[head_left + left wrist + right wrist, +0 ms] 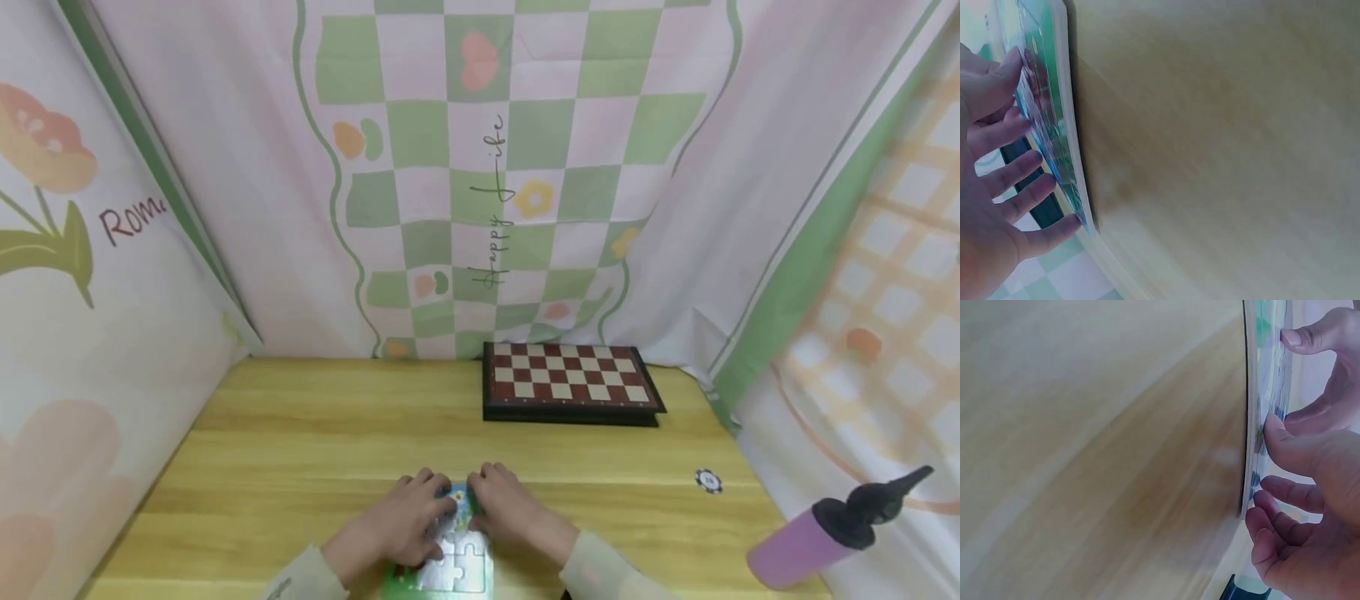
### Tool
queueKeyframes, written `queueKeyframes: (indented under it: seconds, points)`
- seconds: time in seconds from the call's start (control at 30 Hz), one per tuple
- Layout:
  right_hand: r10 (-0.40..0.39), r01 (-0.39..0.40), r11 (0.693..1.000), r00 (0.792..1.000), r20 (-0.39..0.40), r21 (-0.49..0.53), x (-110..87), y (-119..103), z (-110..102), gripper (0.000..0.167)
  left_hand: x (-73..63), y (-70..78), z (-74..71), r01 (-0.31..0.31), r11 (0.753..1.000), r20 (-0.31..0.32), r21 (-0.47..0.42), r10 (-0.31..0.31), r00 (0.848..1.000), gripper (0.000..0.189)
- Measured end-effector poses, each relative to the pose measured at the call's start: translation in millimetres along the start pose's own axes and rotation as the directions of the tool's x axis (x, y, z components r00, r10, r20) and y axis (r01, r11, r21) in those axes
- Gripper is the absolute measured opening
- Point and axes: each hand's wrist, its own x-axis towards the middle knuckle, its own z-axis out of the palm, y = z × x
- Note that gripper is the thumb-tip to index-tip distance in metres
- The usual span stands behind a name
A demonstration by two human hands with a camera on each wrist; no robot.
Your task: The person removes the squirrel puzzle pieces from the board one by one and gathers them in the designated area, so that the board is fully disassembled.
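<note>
Resting relaxed, both hands (408, 518) (512, 505) touch the jigsaw puzzle (468, 572) lying beneath and between them.

We see a tabletop (315, 433) of pale yellow wood, its grain running from side to side in darker and lighter bands. At its near edge, we find a green-bordered jigsaw puzzle (470, 571) lying flat. Toward the far edge, right of the middle, we have a black-framed board (570, 375) with dark red and cream squares. Nearer us and farther right lies a black-and-white round chip (708, 481), and near the right edge we see a purple bottle (798, 547) with a black top.
</note>
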Motion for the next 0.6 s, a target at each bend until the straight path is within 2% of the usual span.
queueKeyframes:
  seconds: [0.23, 0.43, 0.6]
  points:
    - [0.013, -0.013, 0.997, 1.0, -0.004, 0.08, 5.7, 4, 3, 0.042, -1.4, -0.3, 0.2, -0.03, 0.999, -0.006, -0.037, 0.029, 1.0, 0.05]
    - [0.062, -0.069, 0.986, 0.997, 0.051, 0.153, 10.9, 8, 4, 0.041, -2.9, -0.7, 1.2, -0.062, 0.998, 0.043, -0.031, 0.063, 0.997, 0.046]
    - [0.079, -0.097, 0.971, 0.993, 0.088, 0.22, 13.6, 9, 2, 0.04, -4.2, -0.9, 2.8, -0.061, 0.997, 0.072, -0.04, 0.063, 0.995, 0.044]
